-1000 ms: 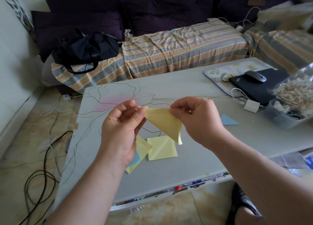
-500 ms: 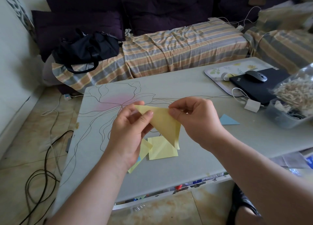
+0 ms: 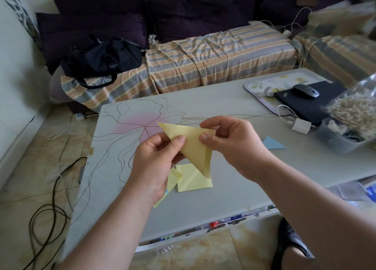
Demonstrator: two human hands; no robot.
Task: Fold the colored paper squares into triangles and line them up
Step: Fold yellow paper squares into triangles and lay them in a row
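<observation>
Yellow paper triangle point(image 3: 193, 145) above grey flower-printed table point(image 3: 203, 107), striped sofa point(image 3: 213, 60) behind

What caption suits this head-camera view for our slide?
Both hands, left hand and right hand, pinch a folded yellow triangle above the table.

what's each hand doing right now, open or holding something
Left hand: pinching the folded yellow paper triangle near its lower left edge.
Right hand: pinching the same triangle at its upper right corner.

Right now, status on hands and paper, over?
Both hands up: left hand and right hand pinch the yellow triangle above the table. Yellow square flat below, blue triangle to the right. Nothing in the way.
</observation>
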